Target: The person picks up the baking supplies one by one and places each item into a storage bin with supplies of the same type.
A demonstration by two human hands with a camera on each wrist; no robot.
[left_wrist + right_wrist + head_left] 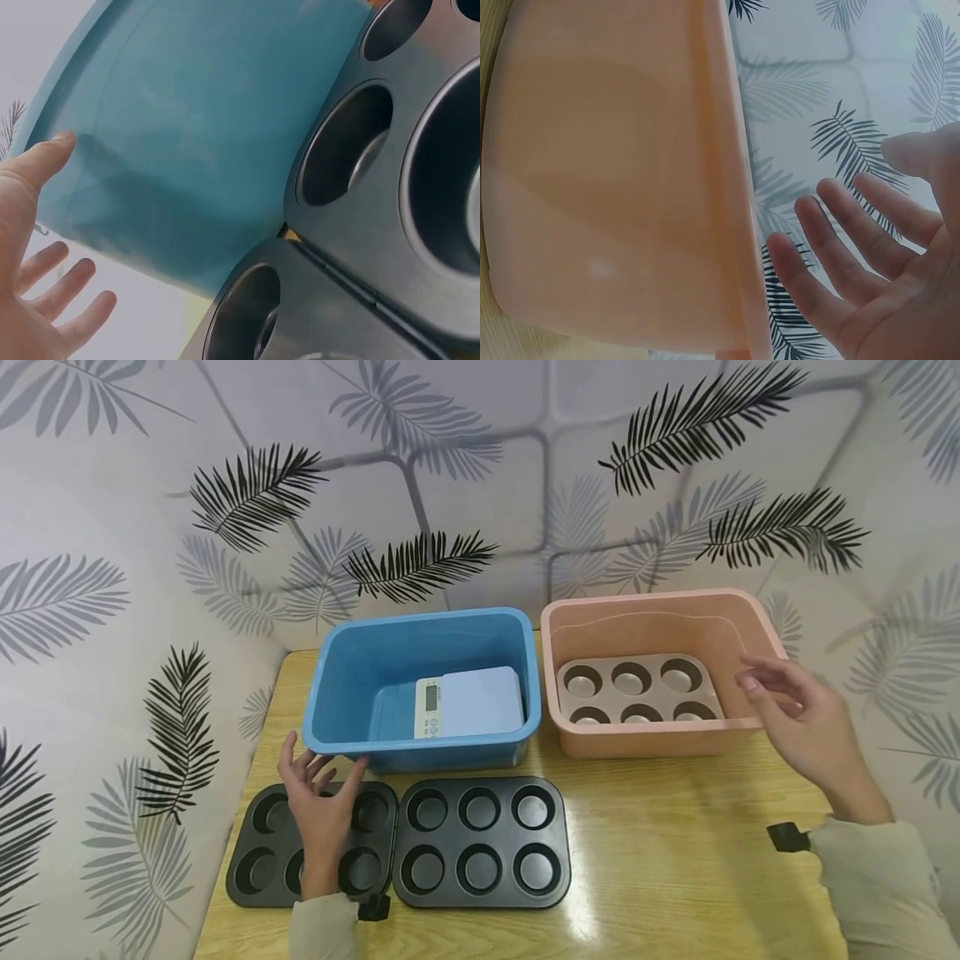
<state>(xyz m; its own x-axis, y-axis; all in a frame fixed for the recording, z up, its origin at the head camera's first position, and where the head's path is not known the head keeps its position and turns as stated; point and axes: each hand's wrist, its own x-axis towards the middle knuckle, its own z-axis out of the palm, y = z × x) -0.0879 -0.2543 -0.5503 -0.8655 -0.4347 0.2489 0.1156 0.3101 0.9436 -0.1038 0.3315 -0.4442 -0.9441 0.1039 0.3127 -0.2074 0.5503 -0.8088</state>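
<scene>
A blue plastic bin stands at the back of the table with a white digital kitchen scale inside. Right at its front left corner is my left hand, fingers spread and thumb apart, above a dark muffin pan. In the left wrist view, the thumb lies across the rim of the blue bin. To the right, a pink bin contains a bronze-coloured muffin pan. My right hand hovers by its front right corner, fingers loosely extended and holding nothing.
A second dark muffin pan lies in front of the blue bin, side by side with the left one. Leaf-patterned wall covering rises behind and beside the wooden table.
</scene>
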